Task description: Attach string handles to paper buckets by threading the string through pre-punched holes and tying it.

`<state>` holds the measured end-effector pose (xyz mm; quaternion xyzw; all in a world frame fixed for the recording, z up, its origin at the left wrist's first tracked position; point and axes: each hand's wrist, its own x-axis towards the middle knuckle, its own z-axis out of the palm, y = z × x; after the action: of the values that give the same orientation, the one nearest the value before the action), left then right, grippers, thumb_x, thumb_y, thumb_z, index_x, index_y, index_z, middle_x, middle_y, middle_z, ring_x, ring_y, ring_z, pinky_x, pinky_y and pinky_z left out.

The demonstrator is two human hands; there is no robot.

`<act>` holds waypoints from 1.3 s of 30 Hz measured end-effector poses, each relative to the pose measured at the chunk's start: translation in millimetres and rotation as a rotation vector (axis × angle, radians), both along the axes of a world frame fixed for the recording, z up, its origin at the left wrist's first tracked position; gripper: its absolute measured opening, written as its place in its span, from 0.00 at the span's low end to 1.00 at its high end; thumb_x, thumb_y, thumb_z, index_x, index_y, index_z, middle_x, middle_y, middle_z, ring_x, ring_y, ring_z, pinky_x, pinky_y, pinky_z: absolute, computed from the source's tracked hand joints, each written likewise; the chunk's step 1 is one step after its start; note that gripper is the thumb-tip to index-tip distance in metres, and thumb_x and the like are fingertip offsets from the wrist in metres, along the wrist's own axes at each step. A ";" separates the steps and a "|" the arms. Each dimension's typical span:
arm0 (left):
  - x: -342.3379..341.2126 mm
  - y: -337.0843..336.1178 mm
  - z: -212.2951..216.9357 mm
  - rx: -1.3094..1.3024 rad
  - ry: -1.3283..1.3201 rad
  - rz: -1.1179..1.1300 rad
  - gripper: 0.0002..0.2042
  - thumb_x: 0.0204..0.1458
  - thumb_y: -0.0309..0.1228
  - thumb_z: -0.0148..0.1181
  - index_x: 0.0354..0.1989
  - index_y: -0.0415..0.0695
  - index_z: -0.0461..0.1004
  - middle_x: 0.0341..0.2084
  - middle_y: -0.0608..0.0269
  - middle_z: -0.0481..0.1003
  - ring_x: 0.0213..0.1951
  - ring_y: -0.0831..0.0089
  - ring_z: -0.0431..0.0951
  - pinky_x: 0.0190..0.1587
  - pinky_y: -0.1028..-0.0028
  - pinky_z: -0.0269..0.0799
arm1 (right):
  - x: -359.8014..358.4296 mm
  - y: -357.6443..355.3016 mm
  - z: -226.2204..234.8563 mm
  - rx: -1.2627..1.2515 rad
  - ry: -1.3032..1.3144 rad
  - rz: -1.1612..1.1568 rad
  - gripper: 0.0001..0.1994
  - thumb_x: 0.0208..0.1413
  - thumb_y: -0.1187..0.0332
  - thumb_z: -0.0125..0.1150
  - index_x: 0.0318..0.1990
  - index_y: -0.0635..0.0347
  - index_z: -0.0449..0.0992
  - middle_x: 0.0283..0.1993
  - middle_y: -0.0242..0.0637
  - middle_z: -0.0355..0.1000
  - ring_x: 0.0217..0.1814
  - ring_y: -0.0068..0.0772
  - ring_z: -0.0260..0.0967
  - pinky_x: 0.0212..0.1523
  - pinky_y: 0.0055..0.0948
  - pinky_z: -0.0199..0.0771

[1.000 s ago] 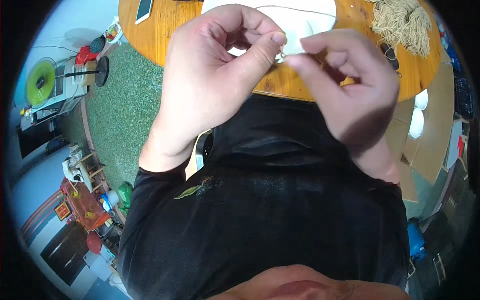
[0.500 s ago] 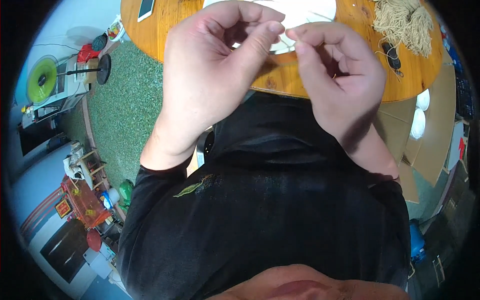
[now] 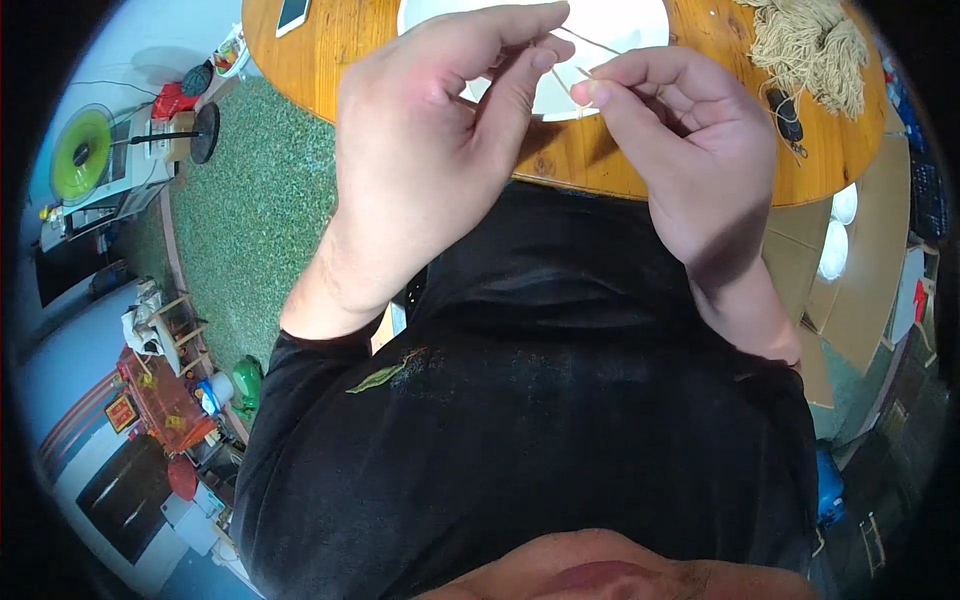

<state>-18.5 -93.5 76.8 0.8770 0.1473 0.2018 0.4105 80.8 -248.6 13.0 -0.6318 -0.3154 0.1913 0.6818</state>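
Observation:
Both hands are raised over the near edge of a round wooden table, in front of a white plate-like surface (image 3: 640,22). Thin beige string (image 3: 592,41) runs between them. My left hand (image 3: 430,140) has its thumb and fingers closed around one part of the string; its fingertips partly hide the grip. With thumb and index finger, my right hand (image 3: 705,140) pinches the string, a short end sticking out toward the left. Whether the string is looped or knotted is too fine to make out.
A bundle of beige string (image 3: 810,50) lies on the wooden table (image 3: 325,65) at the right, beside a small black object (image 3: 785,115). A phone (image 3: 292,14) rests at the far left. Flattened cardboard (image 3: 865,280) is on the right; a fan (image 3: 82,155) stands left.
The fingertips have moved slightly apart, and string now shows stretched between the hands. My left index finger has straightened upward; my right hand has shifted a little right.

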 end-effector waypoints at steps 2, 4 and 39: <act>0.7 3.1 -7.2 0.025 -0.200 -0.095 0.13 0.56 0.14 0.63 0.51 0.31 0.80 0.38 0.51 0.85 0.41 0.69 0.86 0.45 0.74 0.80 | -0.9 -0.7 2.0 -0.018 -0.061 0.014 0.06 0.65 0.77 0.63 0.47 0.69 0.79 0.43 0.36 0.81 0.47 0.19 0.78 0.49 0.18 0.76; 3.5 9.1 -19.2 0.049 -0.400 -0.194 0.14 0.56 0.14 0.63 0.51 0.32 0.79 0.38 0.50 0.85 0.41 0.69 0.87 0.45 0.74 0.80 | -1.2 -0.5 4.2 -0.028 -0.057 0.006 0.06 0.65 0.77 0.63 0.47 0.69 0.79 0.43 0.36 0.81 0.47 0.20 0.78 0.50 0.18 0.76; 7.9 -3.5 4.5 -0.552 -0.054 -0.016 0.17 0.57 0.15 0.65 0.55 0.31 0.76 0.42 0.54 0.83 0.44 0.74 0.83 0.50 0.75 0.79 | 12.2 1.3 7.8 -0.073 -0.055 0.120 0.07 0.64 0.78 0.64 0.47 0.69 0.79 0.42 0.38 0.81 0.46 0.24 0.79 0.50 0.22 0.78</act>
<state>-10.6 -97.0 81.3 0.7272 0.1789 0.1743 0.6394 93.0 -247.2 20.8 -0.6411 -0.3641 0.2257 0.6367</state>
